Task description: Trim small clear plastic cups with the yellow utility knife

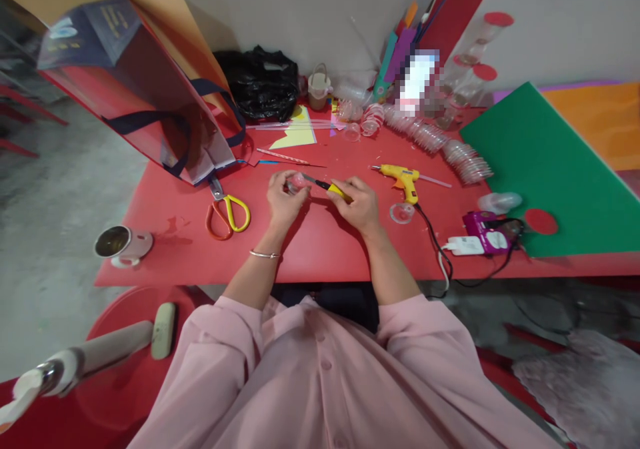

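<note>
My left hand (284, 201) is closed round a small clear plastic piece with pink on it (299, 181); its exact kind is too small to make out. In my right hand (361, 206) is a craft knife (338, 191) with a yellow and black handle. Its blade points left and reaches the plastic piece, though whether it touches is unclear. Both hands are above the red table (320, 255). To their right lie a yellow glue gun (404, 177) and a clear round lid (401, 213). Scissors (227, 214) with red and yellow handles lie left.
A tall paper bag (135, 89) and a mug (123, 243) stand left. Behind lie a black plastic bag (260, 85), paper scraps (296, 132), straws and stacked clear cups (467, 161). A green board (560, 169) and a purple power block (487, 232) with cables occupy the right.
</note>
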A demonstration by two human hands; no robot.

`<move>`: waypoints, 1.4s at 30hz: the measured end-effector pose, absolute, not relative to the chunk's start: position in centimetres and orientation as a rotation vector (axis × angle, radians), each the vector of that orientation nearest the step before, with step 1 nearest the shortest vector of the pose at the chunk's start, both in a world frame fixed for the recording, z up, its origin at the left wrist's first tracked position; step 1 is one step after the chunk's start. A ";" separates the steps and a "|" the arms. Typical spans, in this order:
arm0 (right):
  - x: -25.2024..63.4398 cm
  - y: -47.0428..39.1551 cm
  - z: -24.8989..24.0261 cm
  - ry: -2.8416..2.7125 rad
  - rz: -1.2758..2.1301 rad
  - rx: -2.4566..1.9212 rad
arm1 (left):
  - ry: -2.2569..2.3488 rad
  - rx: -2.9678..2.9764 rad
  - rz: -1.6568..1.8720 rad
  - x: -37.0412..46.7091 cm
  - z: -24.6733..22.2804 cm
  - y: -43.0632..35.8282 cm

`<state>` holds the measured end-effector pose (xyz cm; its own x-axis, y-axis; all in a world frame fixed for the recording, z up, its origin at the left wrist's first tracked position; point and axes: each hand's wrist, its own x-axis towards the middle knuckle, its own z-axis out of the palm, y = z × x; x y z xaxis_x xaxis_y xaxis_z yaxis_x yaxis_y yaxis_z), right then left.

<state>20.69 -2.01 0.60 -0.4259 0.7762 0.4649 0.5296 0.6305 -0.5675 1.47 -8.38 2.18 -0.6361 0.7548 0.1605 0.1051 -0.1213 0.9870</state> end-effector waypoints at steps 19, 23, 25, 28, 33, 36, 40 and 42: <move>20.4 -2.0 -0.1 -2.140 0.427 -1.026 | 2.007 1.386 1.747 -0.1 -0.7 -7.0; 20.3 -1.9 -0.3 -2.134 0.428 -1.031 | 1.976 1.371 1.720 0.1 -1.2 -6.8; 20.4 -1.8 -0.3 -2.122 0.419 -1.039 | 1.988 1.388 1.721 0.2 -1.3 -6.7; 20.4 -1.8 -0.4 -2.111 0.413 -1.046 | 1.996 1.392 1.718 0.3 -1.1 -6.7; 20.3 -2.0 -0.4 -2.130 0.438 -1.021 | 2.011 1.360 1.705 0.6 -0.3 -7.0; 20.2 -2.0 -0.4 -2.128 0.435 -1.037 | 2.025 1.360 1.681 0.7 -0.1 -7.1; 20.3 -2.0 -0.2 -2.097 0.405 -1.081 | 2.005 1.401 1.674 0.7 -0.3 -7.1; 20.3 -2.0 -0.2 -2.104 0.415 -1.075 | 1.998 1.407 1.669 0.6 -0.5 -7.0</move>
<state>20.28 -1.98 -0.21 -0.3882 0.7993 0.4588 0.5654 0.5997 -0.5663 0.62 -6.97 -0.54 -0.5350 0.7390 0.4094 0.5346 -0.0791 0.8414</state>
